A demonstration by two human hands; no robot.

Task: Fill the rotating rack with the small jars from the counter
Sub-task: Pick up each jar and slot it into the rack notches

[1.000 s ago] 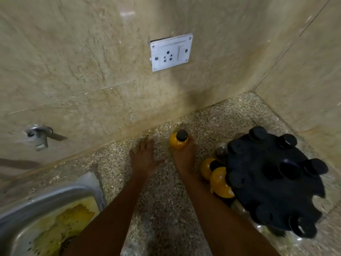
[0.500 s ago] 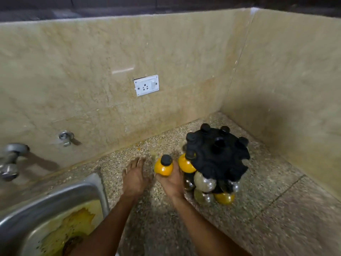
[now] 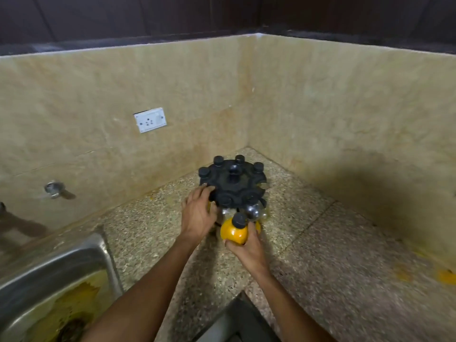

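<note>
The black rotating rack [image 3: 233,183] stands on the speckled counter near the corner of the two walls, with several black-capped jars hanging in its top tier. Clear jars [image 3: 251,210] show under its front edge. My right hand [image 3: 246,245] grips a round yellow jar [image 3: 233,233] with a black cap, held just in front of the rack's lower front. My left hand [image 3: 198,213] rests against the rack's left front rim, fingers spread on it.
A steel sink [image 3: 49,272] with yellow residue lies at the lower left. A white wall socket [image 3: 150,119] and a tap fitting [image 3: 53,188] are on the back wall. Yellow stains [image 3: 446,276] mark the counter at the far right.
My right hand lifted the yellow jar off the counter and carried it right, to the rack's front. My left hand left the counter and reached the rack's rim. The view pulled back.
</note>
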